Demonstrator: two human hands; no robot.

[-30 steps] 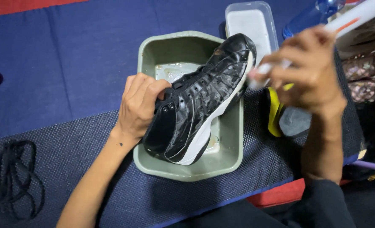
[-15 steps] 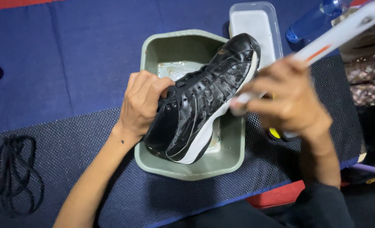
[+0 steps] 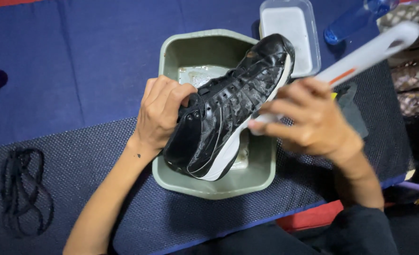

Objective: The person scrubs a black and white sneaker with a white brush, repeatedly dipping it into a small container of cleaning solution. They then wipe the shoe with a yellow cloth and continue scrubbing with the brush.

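Note:
A wet black high-top shoe (image 3: 233, 108) with a white sole lies tilted over a grey-green plastic basin (image 3: 204, 47) that holds some soapy water. My left hand (image 3: 160, 111) grips the shoe's ankle collar. My right hand (image 3: 308, 118) holds a white long-handled brush (image 3: 365, 54), its head end pressed against the white sole at the shoe's side. The bristles are hidden by my fingers.
Black laces (image 3: 23, 189) lie loose on the dark mesh mat (image 3: 77, 156) at the left. A clear rectangular container (image 3: 289, 28) sits behind the basin, a blue bottle (image 3: 355, 16) beside it. Dark cloth (image 3: 351, 108) and patterned fabric (image 3: 414, 80) lie at the right.
My right hand has come down and left with the brush, from beside the shoe's toe to the middle of its sole. The left hand and shoe have barely moved.

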